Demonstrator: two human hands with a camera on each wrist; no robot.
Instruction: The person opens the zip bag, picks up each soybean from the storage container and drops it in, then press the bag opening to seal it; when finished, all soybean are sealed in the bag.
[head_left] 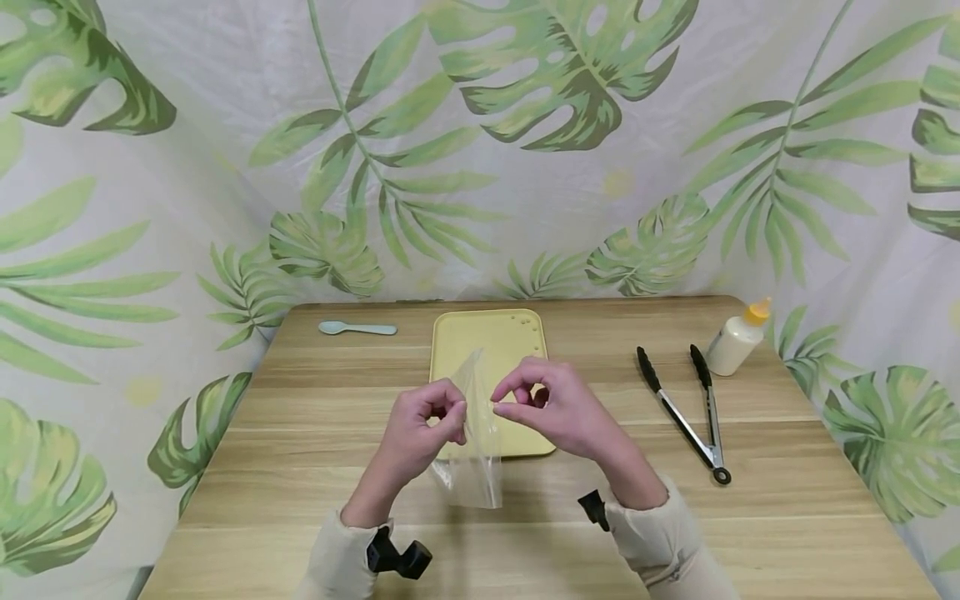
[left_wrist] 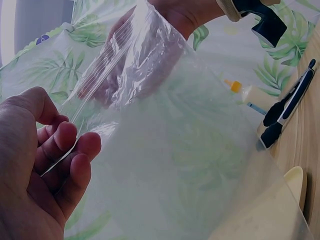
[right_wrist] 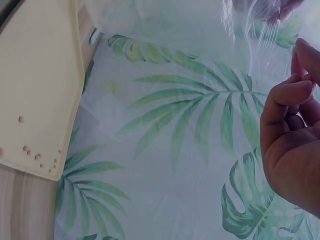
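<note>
A clear zip-lock bag [head_left: 477, 467] hangs in front of me, its zip strip [left_wrist: 112, 55] slanting upward from the left fingers in the left wrist view. My left hand [head_left: 427, 421] pinches that edge between thumb and curled fingers. Across the bag, my right hand [head_left: 551, 404] has thumb and index fingertips brought close together near the bag's right side. Whether those fingertips pinch the plastic or stand just off it, I cannot tell. Through the bag the right hand shows blurred in the left wrist view. Behind lies a yellow tray [head_left: 487, 333] with small bits in its far right corner.
A pale blue spoon [head_left: 357, 328] lies at the back left of the wooden table [head_left: 300, 467]. To the right are spread tongs [head_left: 693, 425] with black tips and a bottle [head_left: 735, 343] of cream-coloured contents with an orange cap. A leaf-patterned curtain [head_left: 525, 208] hangs behind.
</note>
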